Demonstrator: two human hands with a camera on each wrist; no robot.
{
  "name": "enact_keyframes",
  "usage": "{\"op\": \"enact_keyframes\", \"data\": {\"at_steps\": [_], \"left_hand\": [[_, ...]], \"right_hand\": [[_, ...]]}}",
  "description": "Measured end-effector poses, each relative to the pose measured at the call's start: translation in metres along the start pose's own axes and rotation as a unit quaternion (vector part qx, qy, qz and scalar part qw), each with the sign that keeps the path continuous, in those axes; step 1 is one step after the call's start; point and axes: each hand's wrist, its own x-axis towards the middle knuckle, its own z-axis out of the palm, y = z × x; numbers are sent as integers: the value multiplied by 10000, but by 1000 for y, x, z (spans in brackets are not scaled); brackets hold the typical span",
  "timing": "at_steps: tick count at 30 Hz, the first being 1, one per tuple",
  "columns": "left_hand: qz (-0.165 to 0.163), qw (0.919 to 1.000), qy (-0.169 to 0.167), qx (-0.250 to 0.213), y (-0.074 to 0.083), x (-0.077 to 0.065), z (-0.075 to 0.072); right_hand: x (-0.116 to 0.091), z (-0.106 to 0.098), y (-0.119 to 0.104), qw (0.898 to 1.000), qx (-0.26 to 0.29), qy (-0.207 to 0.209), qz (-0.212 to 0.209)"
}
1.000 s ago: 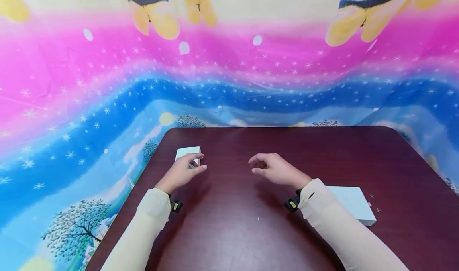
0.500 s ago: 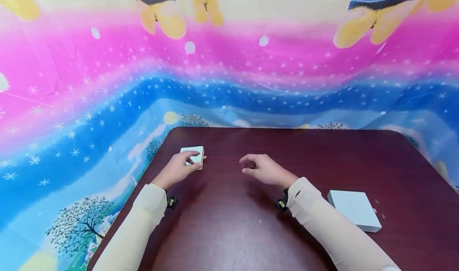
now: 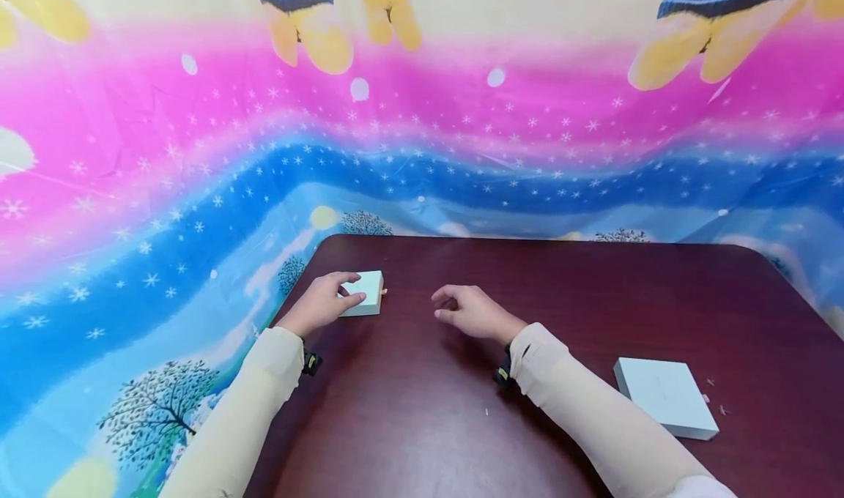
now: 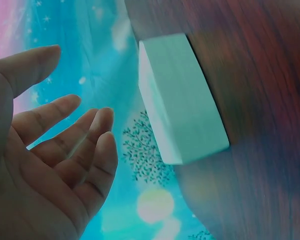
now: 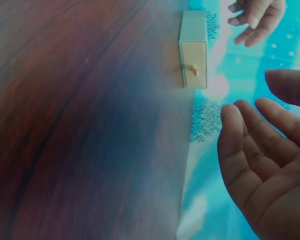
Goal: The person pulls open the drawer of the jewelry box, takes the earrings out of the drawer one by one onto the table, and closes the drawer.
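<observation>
A small pale green box (image 3: 366, 287) sits at the table's far left. In the right wrist view its cream end (image 5: 194, 65) carries a little ribbon tab (image 5: 194, 71). My left hand (image 3: 321, 301) hovers over the near left part of this box, thumb and fingers apart, holding nothing; in the left wrist view a gap shows between hand (image 4: 60, 150) and box (image 4: 187, 100). To the right of the box my right hand (image 3: 473, 311) hangs above the table with its fingers loosely bent and nothing in them.
A larger flat pale box (image 3: 669, 395) lies on the dark red table (image 3: 560, 278) at the right, near my right forearm. Small bits (image 3: 724, 410) lie beside it. A printed cloth (image 3: 461, 146) hangs behind the table.
My right hand has moved left, toward the small box. The left hand has drawn slightly left relative to that box, showing more of it. The view has turned a little.
</observation>
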Motion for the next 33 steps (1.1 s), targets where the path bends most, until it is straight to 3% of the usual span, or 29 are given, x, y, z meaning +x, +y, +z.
{"op": "enact_keyframes", "data": {"at_steps": [10, 21, 26, 33], "left_hand": [[-152, 9998, -76, 43, -5, 11, -2], [-251, 9995, -77, 163, -24, 28, -3], [-367, 9992, 8, 143, -33, 37, -3], [-541, 9978, -120, 356, -44, 47, 0]], "right_hand": [[17, 19, 1, 9996, -119, -16, 265], [38, 38, 3, 9971, 496, -196, 547], [48, 44, 5, 9980, 298, -146, 547], [61, 52, 7, 9974, 228, -255, 628]]}}
